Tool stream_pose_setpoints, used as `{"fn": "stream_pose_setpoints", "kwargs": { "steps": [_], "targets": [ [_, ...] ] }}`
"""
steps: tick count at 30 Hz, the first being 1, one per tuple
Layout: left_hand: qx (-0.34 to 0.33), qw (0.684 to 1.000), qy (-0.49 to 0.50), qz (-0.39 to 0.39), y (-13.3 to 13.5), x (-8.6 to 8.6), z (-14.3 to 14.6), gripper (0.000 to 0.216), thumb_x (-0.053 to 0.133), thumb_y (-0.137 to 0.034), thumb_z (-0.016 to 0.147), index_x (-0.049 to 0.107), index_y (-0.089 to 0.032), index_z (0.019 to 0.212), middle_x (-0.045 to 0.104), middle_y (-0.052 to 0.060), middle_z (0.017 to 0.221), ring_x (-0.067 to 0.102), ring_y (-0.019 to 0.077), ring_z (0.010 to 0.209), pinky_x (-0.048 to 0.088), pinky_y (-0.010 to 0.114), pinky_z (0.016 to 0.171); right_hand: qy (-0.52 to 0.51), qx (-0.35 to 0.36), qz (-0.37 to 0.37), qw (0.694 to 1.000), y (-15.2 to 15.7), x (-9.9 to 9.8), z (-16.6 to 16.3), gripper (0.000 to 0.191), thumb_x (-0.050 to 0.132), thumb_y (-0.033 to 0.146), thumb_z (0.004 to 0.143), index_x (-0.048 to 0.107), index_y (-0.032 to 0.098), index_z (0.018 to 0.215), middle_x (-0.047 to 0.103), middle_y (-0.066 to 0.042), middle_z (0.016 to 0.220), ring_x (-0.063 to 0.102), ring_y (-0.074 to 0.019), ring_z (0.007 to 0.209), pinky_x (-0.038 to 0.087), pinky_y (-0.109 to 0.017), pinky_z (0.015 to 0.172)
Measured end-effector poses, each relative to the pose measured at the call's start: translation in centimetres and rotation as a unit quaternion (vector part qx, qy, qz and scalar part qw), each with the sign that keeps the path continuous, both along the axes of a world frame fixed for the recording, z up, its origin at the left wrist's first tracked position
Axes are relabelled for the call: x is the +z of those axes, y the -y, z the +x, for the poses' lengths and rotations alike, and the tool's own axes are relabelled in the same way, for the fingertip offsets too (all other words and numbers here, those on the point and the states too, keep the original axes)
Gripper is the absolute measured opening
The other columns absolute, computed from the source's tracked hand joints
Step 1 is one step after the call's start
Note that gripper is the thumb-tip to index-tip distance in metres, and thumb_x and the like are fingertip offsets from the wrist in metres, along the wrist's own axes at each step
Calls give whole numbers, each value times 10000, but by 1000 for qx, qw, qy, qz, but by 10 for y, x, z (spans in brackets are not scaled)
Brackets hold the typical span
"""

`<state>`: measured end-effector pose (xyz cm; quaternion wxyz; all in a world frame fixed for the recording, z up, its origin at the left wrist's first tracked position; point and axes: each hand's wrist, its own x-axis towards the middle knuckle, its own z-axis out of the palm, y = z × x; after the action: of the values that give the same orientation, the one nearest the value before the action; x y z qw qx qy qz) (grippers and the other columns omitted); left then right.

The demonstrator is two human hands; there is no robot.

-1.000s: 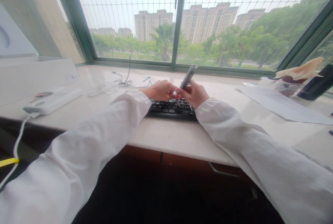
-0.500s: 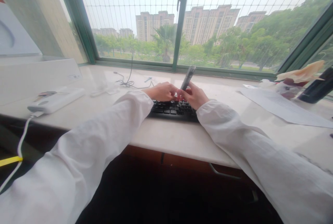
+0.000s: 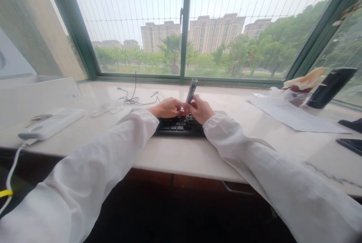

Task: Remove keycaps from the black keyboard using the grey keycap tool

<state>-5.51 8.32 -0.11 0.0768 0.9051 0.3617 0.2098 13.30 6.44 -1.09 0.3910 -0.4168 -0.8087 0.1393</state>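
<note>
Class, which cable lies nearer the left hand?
The dark cable, loosely looped on the desk beyond the left hand; the white cable hangs over the desk edge.

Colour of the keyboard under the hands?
The keyboard is black; the head view, the only one, shows it best.

1 head cam, facing forward and down over pale glossy surface (image 3: 175, 154) toward green-framed glass window (image 3: 185, 28); bare left hand (image 3: 166, 107) and bare right hand (image 3: 201, 109) mid-frame, mid-range.
</note>
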Motion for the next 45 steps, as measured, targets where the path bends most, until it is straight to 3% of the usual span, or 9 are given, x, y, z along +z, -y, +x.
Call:
{"fn": "stream_pose_setpoints", "kwargs": {
  "steps": [12,23,35,45],
  "targets": [
    [-14,997,0,81,0,0,0,290,588,-416,825,706,-153,797,520,-36,549,409,62,506,316,176,526,-4,-18,40,999,3,1,-1,196,535,405,876,526,212,906,617,32,623,544,-123,554,355,-233,579],
    [-11,996,10,91,-6,-5,-2,280,612,-419,817,733,-167,814,442,-59,503,355,54,499,306,165,522,8,-16,31,999,1,0,-1,188,532,403,871,493,219,872,572,41,612,497,-116,533,330,-229,559],
    [-27,998,-14,56,1,6,-2,196,620,-312,791,734,-153,792,511,-43,522,386,51,496,313,155,513,41,-40,19,998,-1,0,-2,182,502,385,870,506,215,935,604,-12,715,557,-176,645,359,-264,591],
    [-31,998,-10,49,1,4,0,210,622,-327,787,741,-154,792,532,-32,533,410,57,502,333,161,523,32,-31,-9,999,5,5,-2,168,514,372,872,526,215,931,665,-23,757,610,-178,703,396,-263,632]
  ]
}}
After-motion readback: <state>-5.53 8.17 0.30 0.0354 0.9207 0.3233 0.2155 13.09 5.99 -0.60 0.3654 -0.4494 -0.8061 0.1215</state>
